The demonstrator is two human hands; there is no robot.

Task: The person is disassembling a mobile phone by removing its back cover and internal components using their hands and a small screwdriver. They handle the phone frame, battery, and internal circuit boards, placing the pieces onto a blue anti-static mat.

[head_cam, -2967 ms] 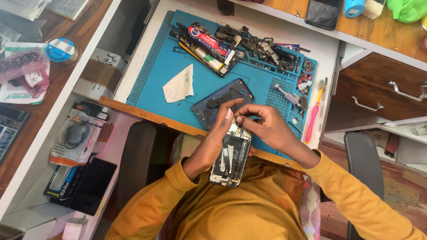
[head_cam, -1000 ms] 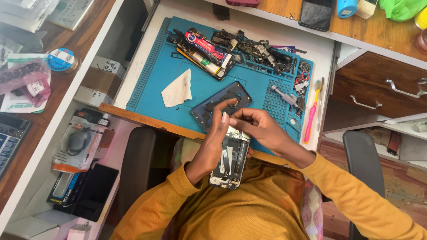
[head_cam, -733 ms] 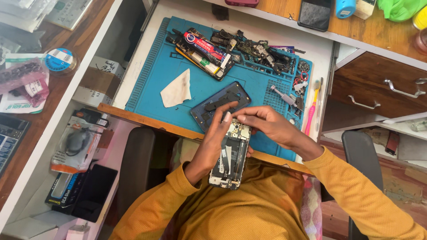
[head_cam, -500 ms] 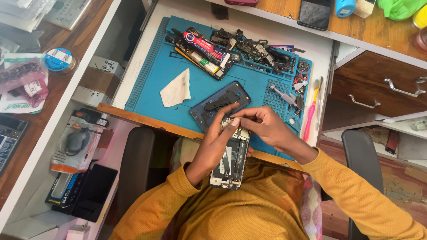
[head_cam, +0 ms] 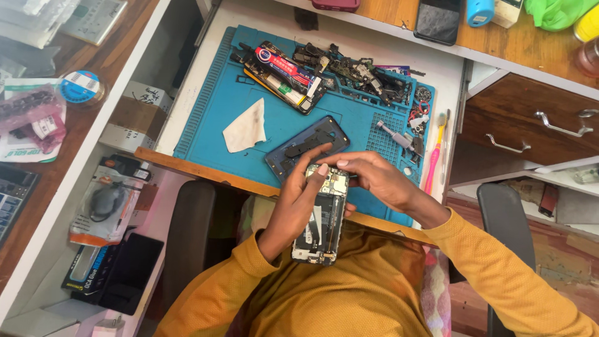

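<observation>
- The left hand [head_cam: 298, 203] is gripping an opened phone [head_cam: 322, 215], its back off and its boards and battery showing, and is holding it upright over the person's lap, just in front of the worktop's [head_cam: 399, 47] wooden front edge.
- The left forearm is rising from the lower left in a mustard-yellow sleeve [head_cam: 218, 293], with the wrist bent so the palm is cupping the phone's left side.
- The left fingers are closing around the phone: the thumb [head_cam: 314, 173] is lying across its upper left corner, and the others are wrapping behind it, with tips peeking out at its right edge.
- The right hand [head_cam: 374, 178] is reaching in from the right, wrist slightly bent, with its fingers drawn together and pressing on the top end of the phone.
- Whether the right fingers are pinching a small part or tool there is too small to tell.
- A dark phone back cover [head_cam: 306, 145] is lying on the blue work mat [head_cam: 212, 118], just beyond the hands.
- A white folded wipe [head_cam: 245, 126] is resting on the mat to the left of the cover.
- A heap of phone parts and tools [head_cam: 368, 75] is sitting along the mat's far edge.
- A pink toothbrush [head_cam: 435, 156] is lying at the mat's right side.
</observation>
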